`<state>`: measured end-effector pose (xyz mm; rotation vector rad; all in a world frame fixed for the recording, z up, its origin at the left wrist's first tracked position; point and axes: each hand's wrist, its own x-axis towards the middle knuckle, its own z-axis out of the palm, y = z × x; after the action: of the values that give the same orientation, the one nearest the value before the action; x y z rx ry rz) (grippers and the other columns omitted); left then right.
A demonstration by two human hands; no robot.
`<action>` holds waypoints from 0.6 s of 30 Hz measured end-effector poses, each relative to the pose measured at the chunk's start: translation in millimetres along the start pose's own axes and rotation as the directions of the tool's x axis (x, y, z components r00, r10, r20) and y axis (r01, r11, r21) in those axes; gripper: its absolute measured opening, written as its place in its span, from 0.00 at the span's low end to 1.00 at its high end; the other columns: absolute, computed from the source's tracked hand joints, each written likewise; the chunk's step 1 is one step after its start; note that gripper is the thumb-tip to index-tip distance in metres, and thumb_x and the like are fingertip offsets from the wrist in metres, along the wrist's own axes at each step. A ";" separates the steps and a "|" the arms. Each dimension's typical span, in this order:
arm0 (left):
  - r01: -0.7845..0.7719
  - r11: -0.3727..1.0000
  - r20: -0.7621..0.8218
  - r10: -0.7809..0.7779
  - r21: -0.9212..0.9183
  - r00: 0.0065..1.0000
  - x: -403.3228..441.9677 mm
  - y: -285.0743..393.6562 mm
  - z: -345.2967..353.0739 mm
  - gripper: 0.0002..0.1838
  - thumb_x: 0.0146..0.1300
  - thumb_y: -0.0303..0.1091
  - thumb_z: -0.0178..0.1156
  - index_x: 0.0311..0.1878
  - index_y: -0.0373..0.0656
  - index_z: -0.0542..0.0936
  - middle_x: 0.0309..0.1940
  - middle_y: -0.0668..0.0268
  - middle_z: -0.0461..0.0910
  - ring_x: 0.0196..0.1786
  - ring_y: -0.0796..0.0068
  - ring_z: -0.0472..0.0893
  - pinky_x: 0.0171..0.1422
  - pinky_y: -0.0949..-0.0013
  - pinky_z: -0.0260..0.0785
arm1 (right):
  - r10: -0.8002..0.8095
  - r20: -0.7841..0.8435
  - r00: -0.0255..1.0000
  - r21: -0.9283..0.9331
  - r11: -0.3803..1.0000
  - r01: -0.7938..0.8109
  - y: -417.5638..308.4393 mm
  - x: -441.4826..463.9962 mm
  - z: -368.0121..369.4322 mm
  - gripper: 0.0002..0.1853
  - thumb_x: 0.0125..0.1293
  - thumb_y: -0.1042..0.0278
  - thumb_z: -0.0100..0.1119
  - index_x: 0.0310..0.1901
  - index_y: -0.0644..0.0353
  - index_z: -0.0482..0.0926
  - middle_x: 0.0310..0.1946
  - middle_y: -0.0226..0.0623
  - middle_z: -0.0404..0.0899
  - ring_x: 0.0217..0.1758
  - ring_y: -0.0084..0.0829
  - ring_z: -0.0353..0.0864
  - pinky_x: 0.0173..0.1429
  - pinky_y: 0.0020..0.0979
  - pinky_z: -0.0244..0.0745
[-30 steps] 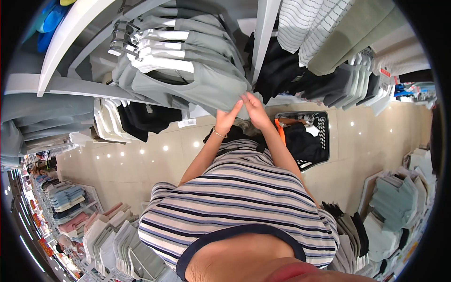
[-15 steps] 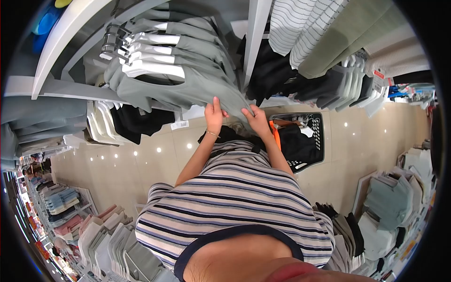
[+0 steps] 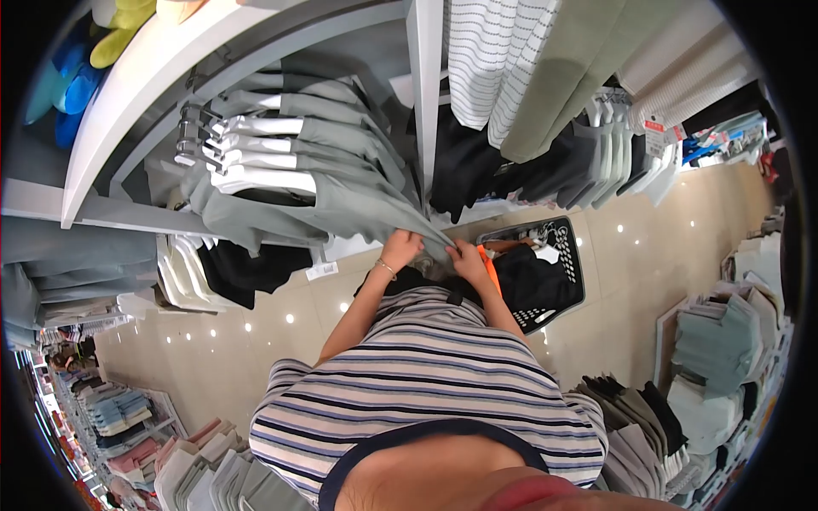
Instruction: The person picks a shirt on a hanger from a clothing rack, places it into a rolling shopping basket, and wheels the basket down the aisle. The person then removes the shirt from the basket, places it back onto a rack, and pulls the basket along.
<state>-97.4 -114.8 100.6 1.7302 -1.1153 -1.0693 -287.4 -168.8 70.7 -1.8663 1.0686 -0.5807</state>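
A grey-green shirt [image 3: 358, 204] hangs foremost on a white hanger [image 3: 268, 182], in a row of similar shirts on a metal rail. Its near side is drawn out toward my body. My left hand [image 3: 402, 249] is closed on the lower edge of the cloth, fingers curled around it. A little to the right, my right hand [image 3: 465, 259] pinches the stretched corner of the same shirt. Folds of cloth partly hide the fingertips.
A black shopping basket [image 3: 579, 264] holding dark and orange items stands on the tiled floor [image 3: 630, 281] to my right. A white upright post [image 3: 423, 102] divides the rack. Black garments [image 3: 464, 162] hang beyond it; more clothes racks stand behind me.
My left hand has gone from lying against the cloth with fingers raised to closing on its edge. Both hands now sit lower in view, and the shirt is stretched toward me.
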 end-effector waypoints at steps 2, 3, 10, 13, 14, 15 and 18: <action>-0.167 0.985 0.190 0.155 0.046 0.969 12.4 6.5 8.6 0.12 0.67 0.34 0.49 0.38 0.33 0.75 0.25 0.62 0.79 0.27 0.77 0.78 0.33 0.74 0.71 | 0.013 -0.020 1.000 -0.025 1.000 -0.014 1.5 -5.9 -3.6 0.10 0.59 0.67 0.57 0.35 0.67 0.73 0.24 0.55 0.74 0.32 0.52 0.75 0.34 0.42 0.67; -0.159 0.987 0.260 0.148 0.019 0.954 13.9 27.5 11.1 0.12 0.66 0.36 0.50 0.38 0.34 0.75 0.26 0.62 0.79 0.29 0.78 0.78 0.34 0.74 0.71 | 0.005 -0.037 0.999 -0.040 0.999 -0.007 5.3 -8.5 -3.3 0.11 0.60 0.67 0.57 0.37 0.67 0.74 0.24 0.53 0.74 0.30 0.48 0.75 0.34 0.39 0.67; -0.577 0.784 -0.042 0.584 -0.231 0.810 -0.5 231.7 10.6 0.51 0.47 0.44 0.71 0.66 0.37 0.48 0.56 0.54 0.62 0.50 0.66 0.72 0.48 0.66 0.67 | 0.051 -0.008 0.999 -0.036 0.998 -0.051 1.3 -26.3 -12.9 0.08 0.61 0.71 0.55 0.36 0.68 0.74 0.24 0.45 0.77 0.28 0.37 0.75 0.35 0.32 0.68; -0.740 0.672 -0.358 0.691 0.001 0.628 11.1 271.7 12.3 0.56 0.42 0.44 0.73 0.66 0.33 0.46 0.60 0.52 0.54 0.50 0.62 0.71 0.50 0.63 0.67 | 0.030 -0.018 0.999 0.095 0.995 -0.029 0.5 -39.1 -11.8 0.06 0.62 0.73 0.53 0.33 0.68 0.73 0.21 0.40 0.76 0.25 0.33 0.73 0.32 0.31 0.67; -0.758 0.647 -0.411 0.713 0.077 0.567 12.3 285.4 10.4 0.56 0.42 0.44 0.73 0.66 0.33 0.47 0.59 0.52 0.54 0.51 0.61 0.71 0.51 0.63 0.67 | 0.054 0.014 0.998 0.091 0.994 -0.055 -1.9 -43.2 -15.7 0.06 0.62 0.73 0.52 0.32 0.68 0.73 0.21 0.39 0.76 0.24 0.31 0.73 0.32 0.31 0.67; -0.762 0.646 -0.391 0.714 0.046 0.581 15.0 296.3 8.7 0.55 0.42 0.43 0.73 0.65 0.33 0.48 0.59 0.51 0.55 0.50 0.60 0.72 0.50 0.63 0.68 | 0.077 0.046 0.996 0.085 0.993 -0.081 -6.5 -46.9 -21.2 0.06 0.62 0.73 0.52 0.31 0.67 0.73 0.21 0.38 0.76 0.24 0.30 0.73 0.32 0.30 0.66; -0.817 0.567 -0.379 0.737 -0.103 0.560 15.3 315.9 10.9 0.38 0.54 0.36 0.64 0.63 0.35 0.55 0.53 0.49 0.66 0.45 0.60 0.76 0.47 0.67 0.70 | 0.126 0.107 0.986 0.157 0.977 -0.142 -4.6 -57.5 -25.2 0.06 0.63 0.72 0.52 0.30 0.66 0.73 0.21 0.35 0.75 0.24 0.25 0.72 0.30 0.27 0.66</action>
<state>-187.3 -223.5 383.9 0.9138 -1.2793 -0.3324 -333.7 -130.3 88.9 -1.6486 1.0418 -0.4800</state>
